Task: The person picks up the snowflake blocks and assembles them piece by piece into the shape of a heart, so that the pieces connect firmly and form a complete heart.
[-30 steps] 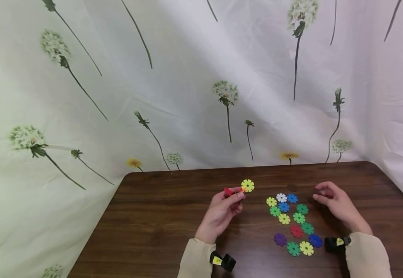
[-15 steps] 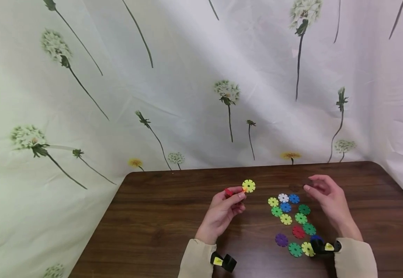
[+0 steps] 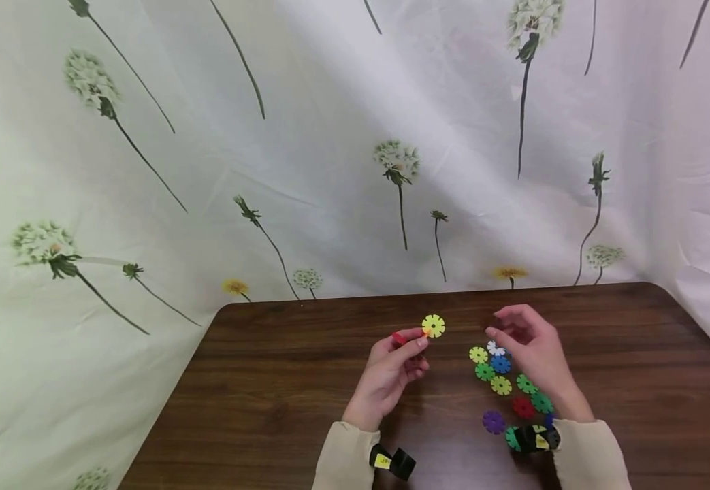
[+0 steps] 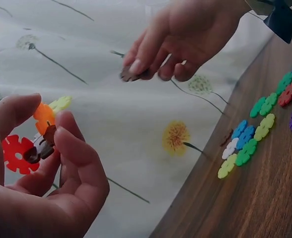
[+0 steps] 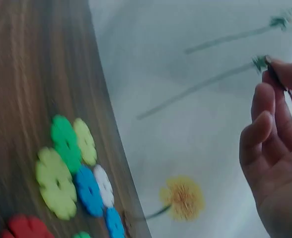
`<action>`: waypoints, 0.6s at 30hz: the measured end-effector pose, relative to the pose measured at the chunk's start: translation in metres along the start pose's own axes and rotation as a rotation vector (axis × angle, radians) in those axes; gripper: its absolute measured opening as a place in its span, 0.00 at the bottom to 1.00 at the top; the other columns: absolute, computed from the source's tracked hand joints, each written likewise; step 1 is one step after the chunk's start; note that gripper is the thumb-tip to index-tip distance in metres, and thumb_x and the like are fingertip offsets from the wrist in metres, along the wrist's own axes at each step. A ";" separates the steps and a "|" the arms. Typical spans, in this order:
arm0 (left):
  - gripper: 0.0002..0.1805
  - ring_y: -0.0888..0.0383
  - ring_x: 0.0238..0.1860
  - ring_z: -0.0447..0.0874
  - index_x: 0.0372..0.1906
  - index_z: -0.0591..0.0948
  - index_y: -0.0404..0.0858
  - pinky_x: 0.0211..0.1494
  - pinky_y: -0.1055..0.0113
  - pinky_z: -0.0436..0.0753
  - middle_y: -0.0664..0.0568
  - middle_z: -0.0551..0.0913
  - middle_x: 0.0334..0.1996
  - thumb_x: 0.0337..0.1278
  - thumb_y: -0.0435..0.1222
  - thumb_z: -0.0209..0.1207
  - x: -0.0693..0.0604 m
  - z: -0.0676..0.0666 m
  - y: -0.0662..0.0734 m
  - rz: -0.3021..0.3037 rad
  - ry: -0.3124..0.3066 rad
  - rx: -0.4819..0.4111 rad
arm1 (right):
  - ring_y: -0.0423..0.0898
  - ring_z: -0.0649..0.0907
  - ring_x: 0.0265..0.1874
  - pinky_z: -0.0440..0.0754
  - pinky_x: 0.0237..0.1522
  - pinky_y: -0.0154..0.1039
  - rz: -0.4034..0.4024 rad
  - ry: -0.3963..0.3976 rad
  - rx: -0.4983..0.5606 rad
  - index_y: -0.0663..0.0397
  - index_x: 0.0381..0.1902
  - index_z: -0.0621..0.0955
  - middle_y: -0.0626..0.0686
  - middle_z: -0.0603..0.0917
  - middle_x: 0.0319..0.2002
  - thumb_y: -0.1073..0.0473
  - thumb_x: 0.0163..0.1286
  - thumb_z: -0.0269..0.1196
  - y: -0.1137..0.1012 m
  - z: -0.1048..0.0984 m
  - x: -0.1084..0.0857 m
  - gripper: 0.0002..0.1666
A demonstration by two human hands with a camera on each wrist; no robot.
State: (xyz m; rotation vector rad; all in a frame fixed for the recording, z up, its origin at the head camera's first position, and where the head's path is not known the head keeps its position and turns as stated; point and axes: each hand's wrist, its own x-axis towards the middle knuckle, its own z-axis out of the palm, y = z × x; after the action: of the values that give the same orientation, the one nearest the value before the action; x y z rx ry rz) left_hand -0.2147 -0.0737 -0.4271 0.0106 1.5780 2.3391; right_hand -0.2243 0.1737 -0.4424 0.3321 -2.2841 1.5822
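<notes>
My left hand (image 3: 385,382) grips a small cluster of joined notched plastic discs above the table. The cluster shows a yellow disc (image 3: 433,326), an orange disc (image 4: 42,118), a red disc (image 4: 20,154) and dark brown pieces (image 4: 45,148); the fingers hide part of it. Between thumb and fingertips, my right hand (image 3: 538,354) pinches a brown disc (image 4: 128,75), seen nearly edge-on in the right wrist view. That hand is over the loose discs, to the right of the cluster and apart from it.
Loose discs lie on the dark wooden table (image 3: 281,381): among them a white disc (image 3: 494,348), a purple disc (image 3: 493,422), a red one (image 3: 523,407), plus several green, blue and yellow. Behind the table's far edge hangs a dandelion-print cloth (image 3: 330,170).
My right hand has reached the brown disc at the table's far side, picked it up and moved left toward the cluster. My left hand has stayed nearly still with the cluster.
</notes>
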 end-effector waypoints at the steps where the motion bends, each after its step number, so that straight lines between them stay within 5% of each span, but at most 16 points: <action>1: 0.18 0.63 0.25 0.79 0.51 0.77 0.34 0.33 0.74 0.79 0.55 0.81 0.32 0.57 0.36 0.64 0.000 0.000 0.000 0.000 0.002 0.001 | 0.38 0.80 0.29 0.78 0.32 0.31 -0.012 -0.019 -0.008 0.56 0.47 0.77 0.45 0.82 0.33 0.61 0.65 0.66 -0.001 0.004 0.000 0.14; 18: 0.23 0.62 0.27 0.80 0.54 0.78 0.34 0.37 0.71 0.80 0.54 0.82 0.34 0.55 0.38 0.67 0.001 0.001 -0.002 -0.001 0.010 0.070 | 0.37 0.78 0.25 0.79 0.27 0.33 -0.194 -0.095 -0.007 0.51 0.43 0.78 0.48 0.85 0.31 0.66 0.61 0.67 -0.016 0.039 -0.005 0.14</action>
State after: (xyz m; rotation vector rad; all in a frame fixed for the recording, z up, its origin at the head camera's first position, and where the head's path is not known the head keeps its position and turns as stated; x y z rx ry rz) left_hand -0.2151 -0.0714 -0.4288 0.0140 1.6637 2.2855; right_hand -0.2198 0.1314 -0.4435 0.6201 -2.2484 1.4900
